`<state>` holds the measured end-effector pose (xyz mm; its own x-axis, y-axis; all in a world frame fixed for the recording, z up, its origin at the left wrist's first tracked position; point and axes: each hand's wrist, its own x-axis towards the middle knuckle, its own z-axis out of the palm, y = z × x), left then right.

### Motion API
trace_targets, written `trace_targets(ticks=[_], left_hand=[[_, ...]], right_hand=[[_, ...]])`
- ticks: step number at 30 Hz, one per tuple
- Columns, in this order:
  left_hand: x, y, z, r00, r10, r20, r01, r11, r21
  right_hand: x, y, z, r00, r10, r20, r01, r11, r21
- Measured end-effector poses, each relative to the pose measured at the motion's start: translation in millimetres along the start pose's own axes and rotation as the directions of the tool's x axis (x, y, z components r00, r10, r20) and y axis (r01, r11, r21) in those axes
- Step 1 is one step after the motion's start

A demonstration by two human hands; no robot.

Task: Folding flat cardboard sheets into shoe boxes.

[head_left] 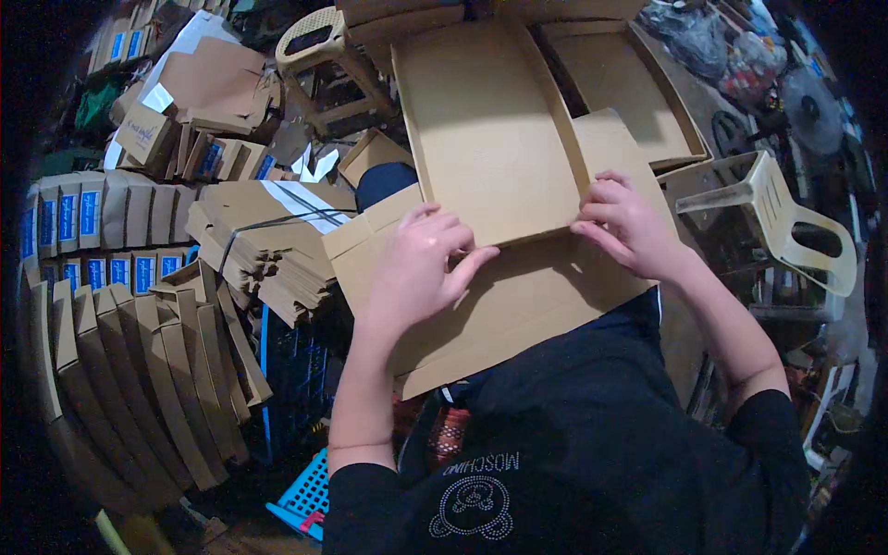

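A shallow brown cardboard box (pixel 490 129) without a lid lies ahead of me, its long walls folded up. Under its near end, a flat cardboard sheet (pixel 527 319) rests over my lap. My left hand (pixel 421 264) grips the box's near left corner, fingers curled over the wall and thumb along the near edge. At the near right corner, my right hand (pixel 624 227) pinches the wall between thumb and bent fingers. Part of each hand's grip is hidden behind the cardboard.
Another shallow box (pixel 638 102) lies at far right. A plastic stool (pixel 328 55) stands far left and a cream plastic chair (pixel 777 222) is at right. Folded cardboard (pixel 129 370) stands in rows at left, beside a strapped bundle (pixel 268 245). Below is a blue basket (pixel 310 490).
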<state>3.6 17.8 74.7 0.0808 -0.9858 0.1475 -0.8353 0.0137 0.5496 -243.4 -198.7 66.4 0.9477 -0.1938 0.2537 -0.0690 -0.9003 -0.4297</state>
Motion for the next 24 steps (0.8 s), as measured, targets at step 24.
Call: trace_targets(ticks=[24], left_hand=[[12, -13, 45, 0.965, -0.099, -0.243, 0.043, 0.973, -0.227]], right_hand=[[-7, 7, 58, 0.831, 0.518, -0.204, -0.108, 0.509, 0.854]])
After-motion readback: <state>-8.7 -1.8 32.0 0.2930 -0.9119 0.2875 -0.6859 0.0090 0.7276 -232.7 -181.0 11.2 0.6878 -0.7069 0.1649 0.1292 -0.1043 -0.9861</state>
